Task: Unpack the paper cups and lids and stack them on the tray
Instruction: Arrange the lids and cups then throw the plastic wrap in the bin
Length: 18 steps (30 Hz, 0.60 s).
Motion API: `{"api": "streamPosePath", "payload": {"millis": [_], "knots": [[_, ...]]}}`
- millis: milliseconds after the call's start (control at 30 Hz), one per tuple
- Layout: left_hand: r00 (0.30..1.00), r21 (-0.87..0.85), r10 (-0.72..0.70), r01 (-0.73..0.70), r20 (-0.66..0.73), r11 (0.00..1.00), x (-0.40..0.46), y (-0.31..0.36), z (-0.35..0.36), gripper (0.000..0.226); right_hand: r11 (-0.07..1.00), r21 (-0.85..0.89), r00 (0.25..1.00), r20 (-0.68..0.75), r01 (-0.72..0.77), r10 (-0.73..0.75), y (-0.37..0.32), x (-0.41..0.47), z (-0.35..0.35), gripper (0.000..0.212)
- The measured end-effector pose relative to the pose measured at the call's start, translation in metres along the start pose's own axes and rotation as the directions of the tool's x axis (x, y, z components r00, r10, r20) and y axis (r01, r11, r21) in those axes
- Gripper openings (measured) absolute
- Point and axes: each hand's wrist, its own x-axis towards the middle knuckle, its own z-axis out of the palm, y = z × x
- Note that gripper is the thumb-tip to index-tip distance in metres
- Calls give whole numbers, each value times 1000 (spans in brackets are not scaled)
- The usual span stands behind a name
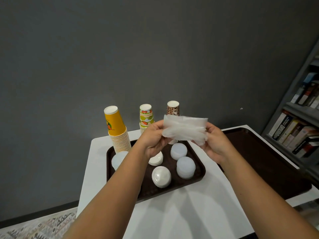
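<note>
Both hands, the left hand (152, 138) and right hand (214, 144), pinched the empty plastic wrapper (185, 129) taut between them above the tray (200, 171) of lid stacks (161, 176); crumpling it small seemed wise.

Crinkled clear plastic wrapper (185, 129), matt brown tray (198, 167)

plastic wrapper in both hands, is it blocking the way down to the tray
Partly. The plastic wrapper, held by the left hand and right hand, hangs above the tray, in front of the leopard-print cup stack.
</note>
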Motion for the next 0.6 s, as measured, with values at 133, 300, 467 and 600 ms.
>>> {"api": "streamPosePath", "payload": {"millis": [133,300,467,600], "knots": [[1000,-12,-12,12,5,1000,2,-4,6,27,1000,-24,1000,9,17,-16,-4,-8,-4,39],[1000,110,1,-2,12,994,0,-6,16,31,997,-72,1000,-4,13,-13,-3,-14,-10,49],[997,317,43,-61,63,946,1,-10,22,54,990,16,990,43,-139,138,-13,-24,-27,42],[987,493,70,-135,146,859,8,-16,29,61,965,-206,986,23,-159,168,-14,-33,-47,18]]}}
